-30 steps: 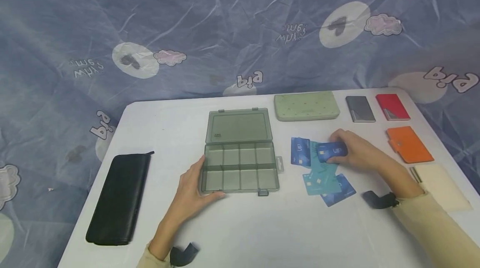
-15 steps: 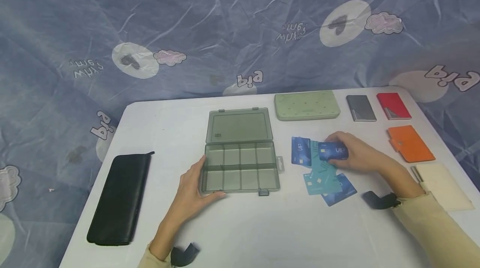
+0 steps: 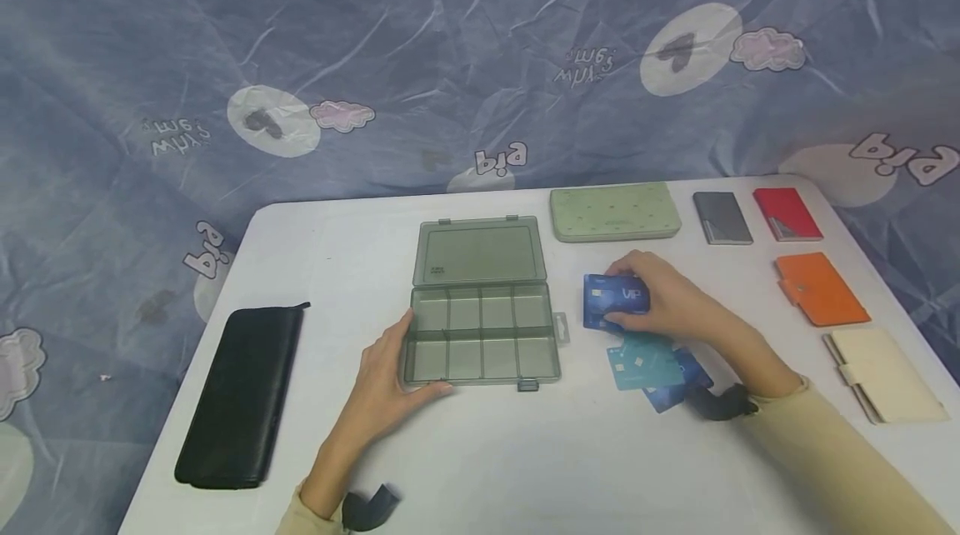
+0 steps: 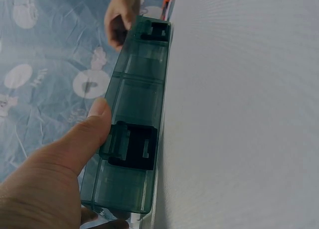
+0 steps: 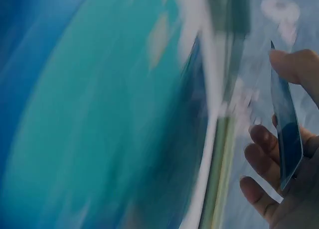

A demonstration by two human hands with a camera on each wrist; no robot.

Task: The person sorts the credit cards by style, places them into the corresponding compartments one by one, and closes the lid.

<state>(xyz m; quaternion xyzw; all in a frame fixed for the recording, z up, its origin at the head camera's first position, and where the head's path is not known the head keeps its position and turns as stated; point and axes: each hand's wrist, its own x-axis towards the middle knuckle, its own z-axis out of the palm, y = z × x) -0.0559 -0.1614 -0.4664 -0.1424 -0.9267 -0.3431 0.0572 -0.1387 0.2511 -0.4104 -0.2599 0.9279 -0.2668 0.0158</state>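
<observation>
My left hand (image 3: 382,389) grips the front left corner of a clear green compartment box (image 3: 480,331). Its thumb lies along the box's front wall, by the dark latch (image 4: 132,147) in the left wrist view. The box lid (image 3: 480,252) is folded back on the table, and the compartments are bare. To the right, my right hand (image 3: 663,293) pinches a blue VIP card (image 3: 618,293) between thumb and fingers, overlapping another blue card's spot. In the right wrist view this card (image 5: 286,124) appears edge-on. Below the hand lie a teal card (image 3: 647,364) and a blue card (image 3: 693,370).
A long black wallet (image 3: 240,397) lies at the left. Along the back are a pale green case (image 3: 615,212), a grey card holder (image 3: 722,218) and a red one (image 3: 787,214). An orange holder (image 3: 823,289) and a cream one (image 3: 888,377) lie at the right.
My right hand has moved left with the blue card, bringing it over the leftmost blue card. The left hand and the box have stayed in place.
</observation>
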